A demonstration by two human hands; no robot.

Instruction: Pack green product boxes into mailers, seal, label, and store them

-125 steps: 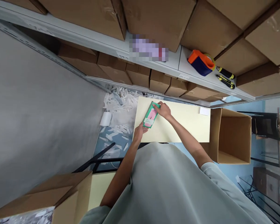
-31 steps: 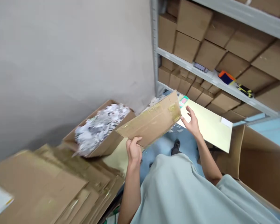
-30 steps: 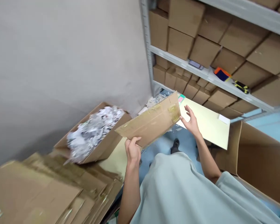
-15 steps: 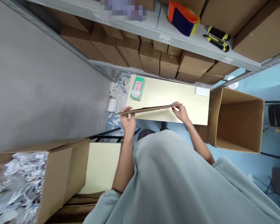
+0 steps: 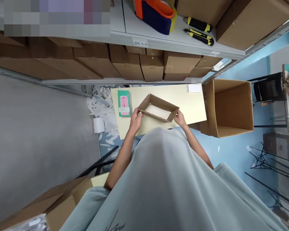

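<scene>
1. Holding a four-walled cardboard frame [image 5: 164,103] over the pale yellow tabletop [image 5: 175,93], as found in the head view, you have it squared out, slanting from far left to near right; whether it touches the tabletop cannot be told.
2. Your left hand [image 5: 136,120] is pinching its left corner, thumb and fingers closed on the wall.
3. Your right hand [image 5: 180,118] is pinching its right end; some fingertips are hidden.
4. Lying left of your left hand, near the tabletop's left edge: one green box [image 5: 124,103] with a pink panel, apart from the frame.
5. Noted at the tabletop's far right: a white card [image 5: 194,88].
6. Noted right of the tabletop: a large carton [image 5: 233,107], its mouth uncovered.
</scene>
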